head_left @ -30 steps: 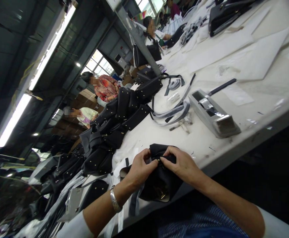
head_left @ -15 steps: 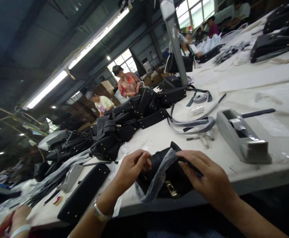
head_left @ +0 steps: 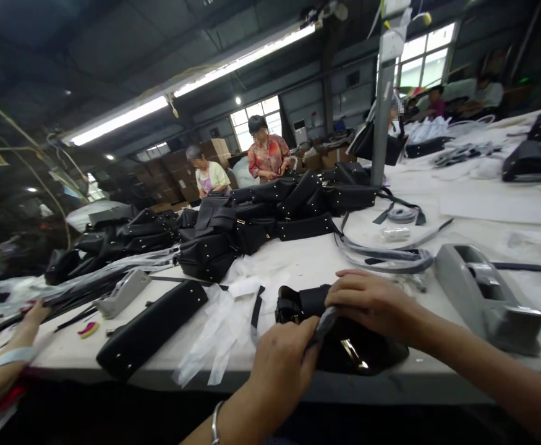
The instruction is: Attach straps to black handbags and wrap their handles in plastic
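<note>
A black handbag (head_left: 367, 352) with a gold clasp lies on the table near its front edge. Across its top runs a strap (head_left: 326, 321) that looks grey under a plastic wrapping. My left hand (head_left: 284, 355) grips this strap at the bag's left front, fingers closed. Just beside it, my right hand (head_left: 367, 303) has its fingers curled over the strap from above and rests over the bag. Most of the strap is hidden by both hands. White wrapping sheets (head_left: 224, 327) and a short dark strap end (head_left: 256, 312) lie left of the bag.
A grey tape dispenser (head_left: 465, 290) stands at right; another tape dispenser (head_left: 124, 293) is at left. Behind are wrapped straps (head_left: 381, 256) and piled black bags (head_left: 256, 216). A black bag panel (head_left: 154, 327) lies left. A co-worker's arm (head_left: 20, 346) reaches in at far left.
The view has turned, shifting most of the scene rightward. My left hand has come forward from behind the strap to grip it close to my right hand; the strap's raised loop is now mostly covered.
</note>
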The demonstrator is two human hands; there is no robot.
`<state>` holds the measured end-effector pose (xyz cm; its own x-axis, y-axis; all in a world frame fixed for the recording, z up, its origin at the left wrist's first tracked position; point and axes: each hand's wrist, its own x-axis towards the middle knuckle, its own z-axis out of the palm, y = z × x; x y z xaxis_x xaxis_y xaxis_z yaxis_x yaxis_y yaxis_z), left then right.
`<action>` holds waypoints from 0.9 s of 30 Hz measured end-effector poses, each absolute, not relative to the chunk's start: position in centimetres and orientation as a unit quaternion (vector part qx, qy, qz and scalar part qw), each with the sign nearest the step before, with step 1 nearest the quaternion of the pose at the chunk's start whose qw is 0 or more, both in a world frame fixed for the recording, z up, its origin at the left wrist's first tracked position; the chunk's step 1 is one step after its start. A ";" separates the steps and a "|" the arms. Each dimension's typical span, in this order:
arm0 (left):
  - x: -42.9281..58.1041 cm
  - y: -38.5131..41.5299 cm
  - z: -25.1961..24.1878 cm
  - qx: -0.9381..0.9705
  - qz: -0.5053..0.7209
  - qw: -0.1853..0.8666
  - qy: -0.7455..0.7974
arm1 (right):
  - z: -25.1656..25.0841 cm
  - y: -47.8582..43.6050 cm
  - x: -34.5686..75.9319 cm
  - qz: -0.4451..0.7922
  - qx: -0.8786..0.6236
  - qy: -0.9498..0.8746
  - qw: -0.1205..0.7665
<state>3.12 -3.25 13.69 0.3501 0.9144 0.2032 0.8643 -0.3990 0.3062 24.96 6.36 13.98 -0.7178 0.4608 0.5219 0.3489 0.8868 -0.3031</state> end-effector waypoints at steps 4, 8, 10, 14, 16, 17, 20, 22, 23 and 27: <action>1.1 -1.6 15.0 0.842 0.238 -0.057 0.481 | 15.2 6.7 26.3 0.166 -0.294 -0.889 0.310; -0.8 0.8 16.1 0.849 0.291 -0.171 0.406 | 15.7 7.5 27.8 0.302 -0.358 -0.852 0.234; -1.5 2.1 16.4 0.848 0.294 -0.177 0.404 | 15.8 8.1 28.5 0.362 -0.365 -0.826 0.231; -2.9 4.5 17.1 0.815 0.290 -0.127 0.484 | 15.9 8.9 29.6 0.396 -0.373 -0.802 0.248; -3.5 5.2 17.8 0.815 0.275 -0.125 0.494 | 16.2 9.1 29.8 0.422 -0.362 -0.791 0.254; -3.7 5.5 18.2 0.821 0.262 -0.136 0.489 | 16.5 9.1 29.9 0.440 -0.352 -0.786 0.255; -3.4 5.8 19.9 0.832 0.201 -0.184 0.483 | 17.8 9.0 29.5 0.489 -0.302 -0.778 0.252; -2.6 5.7 21.1 0.833 0.162 -0.209 0.486 | 19.0 8.7 28.9 0.482 -0.286 -0.788 0.254; -2.0 5.7 21.6 0.836 0.147 -0.214 0.484 | 19.5 8.6 28.4 0.470 -0.283 -0.796 0.256; 1.3 5.6 23.3 0.866 0.127 -0.185 0.447 | 20.9 8.0 26.2 0.429 -0.292 -0.815 0.259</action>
<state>1.25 5.57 23.27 0.5684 0.7271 0.3852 0.8210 -0.5320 -0.2073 26.23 8.00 20.91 -0.6957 0.6974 0.1723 0.2531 0.4625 -0.8497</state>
